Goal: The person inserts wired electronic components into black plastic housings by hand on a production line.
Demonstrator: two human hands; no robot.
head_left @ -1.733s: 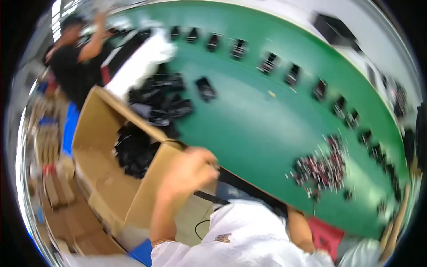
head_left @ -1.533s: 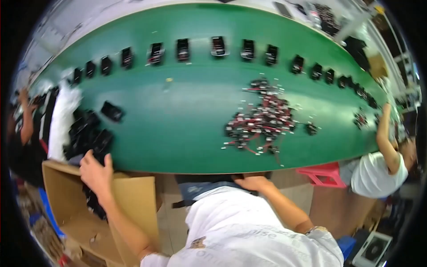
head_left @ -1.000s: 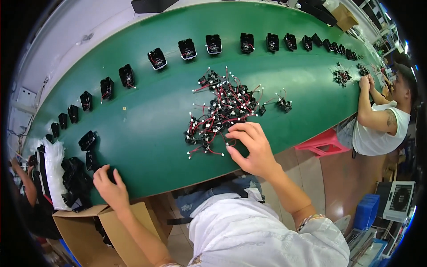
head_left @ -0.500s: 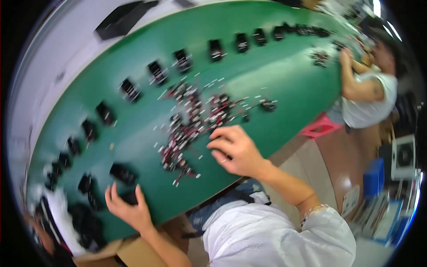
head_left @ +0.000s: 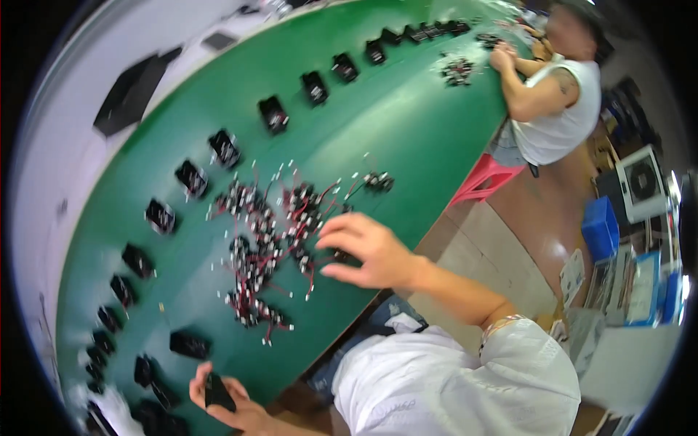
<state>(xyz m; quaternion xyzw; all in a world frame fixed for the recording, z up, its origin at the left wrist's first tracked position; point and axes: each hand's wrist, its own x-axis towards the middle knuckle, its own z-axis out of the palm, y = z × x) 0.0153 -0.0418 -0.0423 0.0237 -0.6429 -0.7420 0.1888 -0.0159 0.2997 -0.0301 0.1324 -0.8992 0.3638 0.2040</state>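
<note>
A black plastic housing sits in my left hand, its fingers and thumb closed around it at the near table edge. Just beyond that hand, another black housing lies on the green table. My right hand is over the table's near edge, fingers apart and curved. Something dark shows by its thumb, but I cannot make out what it is. Close to the right hand spreads a pile of small black parts with red and black wires and white connectors. A smaller cluster of these parts lies beyond it.
Black housings stand in a long curved row along the far side of the green table. More black pieces lie at the left. A co-worker sits at the right on a pink stool, hands near another parts pile.
My left hand, open before, has closed on a black housing and drawn nearer to me. My right hand stays near the pile, fingers apart. The view has turned rightward.
</note>
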